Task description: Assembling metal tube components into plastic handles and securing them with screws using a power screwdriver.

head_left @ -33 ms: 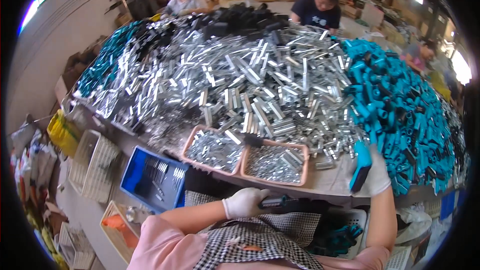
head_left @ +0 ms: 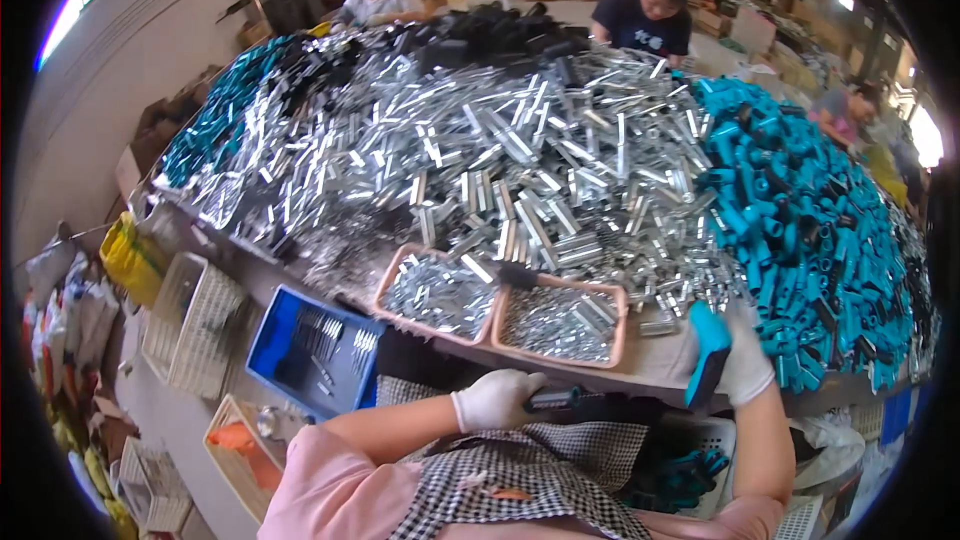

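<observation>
My left hand, in a white glove, is closed around a dark tool with a teal part, close in front of my checked apron. My right hand, also gloved in white and slightly blurred, grips a teal and black plastic handle over the table's front edge. That handle stands nearly upright, its black end down. Just beyond my right hand rises a large heap of similar teal pieces. Below, between my arms, several teal and dark pieces lie in a white basket.
Shiny metal pieces cover the table's middle, with black parts behind. Two pink trays of small metal pieces stand in front. A blue bin holds metal bits at left. Co-workers sit across the table.
My right hand has shifted a little left with the teal and black handle, which stands more upright. My left hand keeps its hold, and the whole view has moved slightly.
</observation>
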`<state>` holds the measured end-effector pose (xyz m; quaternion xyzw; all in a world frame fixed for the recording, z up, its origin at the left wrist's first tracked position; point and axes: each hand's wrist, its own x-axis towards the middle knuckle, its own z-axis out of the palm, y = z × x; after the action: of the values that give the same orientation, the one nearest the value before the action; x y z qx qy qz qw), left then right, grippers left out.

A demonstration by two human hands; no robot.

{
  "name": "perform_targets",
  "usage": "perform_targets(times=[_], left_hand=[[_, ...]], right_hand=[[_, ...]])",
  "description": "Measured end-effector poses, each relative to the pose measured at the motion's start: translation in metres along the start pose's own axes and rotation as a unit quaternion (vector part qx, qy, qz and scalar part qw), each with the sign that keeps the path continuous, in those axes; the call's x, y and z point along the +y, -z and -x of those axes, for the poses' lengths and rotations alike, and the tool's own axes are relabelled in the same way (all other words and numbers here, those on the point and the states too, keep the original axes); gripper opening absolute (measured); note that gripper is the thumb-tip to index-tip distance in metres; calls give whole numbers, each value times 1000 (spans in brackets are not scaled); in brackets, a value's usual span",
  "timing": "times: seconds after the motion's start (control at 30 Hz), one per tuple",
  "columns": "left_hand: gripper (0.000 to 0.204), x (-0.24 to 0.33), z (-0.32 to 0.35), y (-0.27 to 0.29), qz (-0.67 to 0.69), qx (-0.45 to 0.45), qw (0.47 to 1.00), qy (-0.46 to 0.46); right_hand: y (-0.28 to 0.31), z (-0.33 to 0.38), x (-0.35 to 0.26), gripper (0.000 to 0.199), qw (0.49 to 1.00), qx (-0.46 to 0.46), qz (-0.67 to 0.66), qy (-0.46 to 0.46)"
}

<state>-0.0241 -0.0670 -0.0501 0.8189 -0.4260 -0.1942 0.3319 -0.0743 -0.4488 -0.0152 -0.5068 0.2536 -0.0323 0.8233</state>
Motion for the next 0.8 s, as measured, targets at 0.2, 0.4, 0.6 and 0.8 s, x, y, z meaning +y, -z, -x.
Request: perform_targets(times=[0.2, 0.4, 0.6, 0.8], left_hand=[[35, -16, 34, 22, -57, 78, 995, 11], [35, -21, 62, 40, -152, 40, 987, 16], [23, -18, 79, 44, -242, 13, 970, 0], [25, -18, 92, 35, -167, 27, 986, -4]], right_hand=[[-83, 79, 27, 93, 900, -373, 110, -198], [-122, 102, 43, 63, 931, -255, 212, -151], [-141, 106, 52, 49, 864, -288, 412, -12], [-148, 114, 44, 52, 806, -324, 487, 87]])
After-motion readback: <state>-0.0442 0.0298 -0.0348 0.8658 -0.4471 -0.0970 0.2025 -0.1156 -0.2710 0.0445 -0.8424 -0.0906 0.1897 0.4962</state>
